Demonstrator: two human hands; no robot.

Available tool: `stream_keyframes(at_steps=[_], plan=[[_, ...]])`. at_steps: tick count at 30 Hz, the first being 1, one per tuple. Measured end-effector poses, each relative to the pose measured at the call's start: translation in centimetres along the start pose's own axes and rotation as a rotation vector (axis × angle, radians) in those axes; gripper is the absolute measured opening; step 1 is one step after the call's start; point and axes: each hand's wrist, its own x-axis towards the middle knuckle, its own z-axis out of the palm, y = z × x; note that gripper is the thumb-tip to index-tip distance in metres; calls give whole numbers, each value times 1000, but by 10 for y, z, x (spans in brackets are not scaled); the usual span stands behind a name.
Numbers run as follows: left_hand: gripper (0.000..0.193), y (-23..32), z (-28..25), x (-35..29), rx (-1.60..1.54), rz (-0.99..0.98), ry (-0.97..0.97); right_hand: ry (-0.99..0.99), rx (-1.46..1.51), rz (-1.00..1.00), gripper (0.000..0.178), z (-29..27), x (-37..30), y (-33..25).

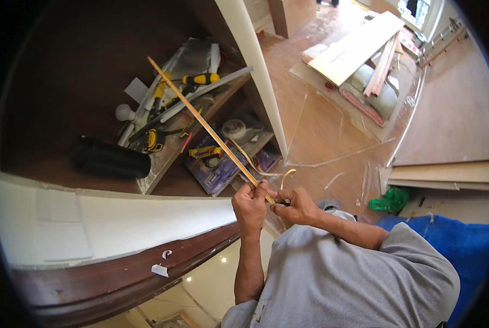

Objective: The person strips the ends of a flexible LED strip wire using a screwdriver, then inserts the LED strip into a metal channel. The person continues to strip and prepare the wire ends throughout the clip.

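Observation:
A long, thin orange strip (200,120) with a pale line along it slants from the shelf area down to my hands. My left hand (250,209) is closed, pinching the strip between thumb and fingers close to its near end. My right hand (299,208) is closed beside it, its fingertips pressed on the strip's near end; a small dark spot shows by these fingers, too small to name. A thin pale band (266,174) curls loosely just beyond my hands. The strip's far end points over a yellow-and-black screwdriver (200,79) on the shelf.
On the dark cabinet's shelf lie a tape measure (155,140), a light bulb (125,112) and a black roll (111,157). Below are a tape roll (234,129) and a purple box (206,169). Boards (359,46) lie at the far right. A green bag (391,200) is at right.

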Motion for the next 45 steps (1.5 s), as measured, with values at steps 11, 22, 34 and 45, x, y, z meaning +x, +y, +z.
stream_keyframes(at_steps=[11,22,34,45], plan=[[21,-5,34,-25,148,65,104,-225,-146,-51,46,-61,-18,12],[8,-62,66,-70,452,401,193,-143,-247,-227,51,-141,-26,-33],[61,0,106,-85,327,464,-64,11,-151,-501,23,-176,-44,-38],[32,125,217,-38,-63,539,-89,126,-142,-458,23,-208,-64,-36]])
